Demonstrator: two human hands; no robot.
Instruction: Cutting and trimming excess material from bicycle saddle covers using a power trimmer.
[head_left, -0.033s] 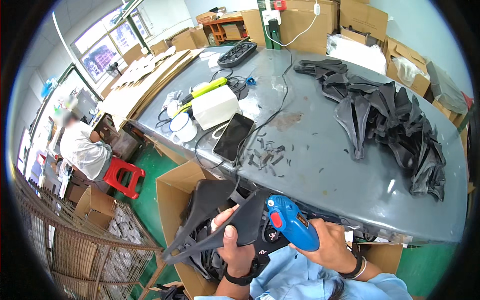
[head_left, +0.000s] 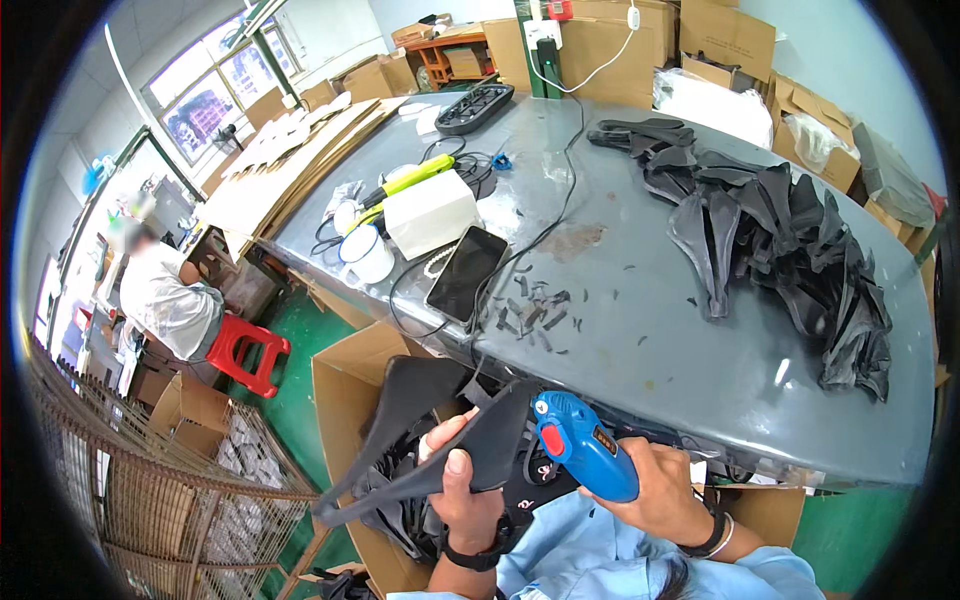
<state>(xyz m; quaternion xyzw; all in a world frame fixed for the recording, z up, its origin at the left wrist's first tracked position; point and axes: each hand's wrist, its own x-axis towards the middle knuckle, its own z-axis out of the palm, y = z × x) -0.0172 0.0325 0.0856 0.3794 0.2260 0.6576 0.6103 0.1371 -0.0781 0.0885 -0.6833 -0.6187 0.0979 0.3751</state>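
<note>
My left hand (head_left: 468, 505) is closed on a black bicycle saddle piece (head_left: 492, 440), long and forked with an open slot down its middle. The thumb lies on the near side, and some fingers show through the slot. The piece is tilted over an open cardboard box (head_left: 340, 385) that holds more black pieces. My right hand (head_left: 660, 495) is wrapped round a blue handheld power tool (head_left: 595, 455) with a red button. The tool's head sits close to the wide end of the saddle piece; its working tip is hard to make out.
A grey table (head_left: 640, 340) spans the far side, bearing a heap of black saddle pieces (head_left: 770, 230), dark scraps (head_left: 535, 310), a phone (head_left: 468, 275), a mug (head_left: 368, 255) and a cable. A wire cage (head_left: 190, 500) stands left; beyond it a person (head_left: 165, 295) sits on a red stool (head_left: 250, 350).
My left hand has shifted the saddle piece very slightly left and up. My right hand and the blue tool look unmoved.
</note>
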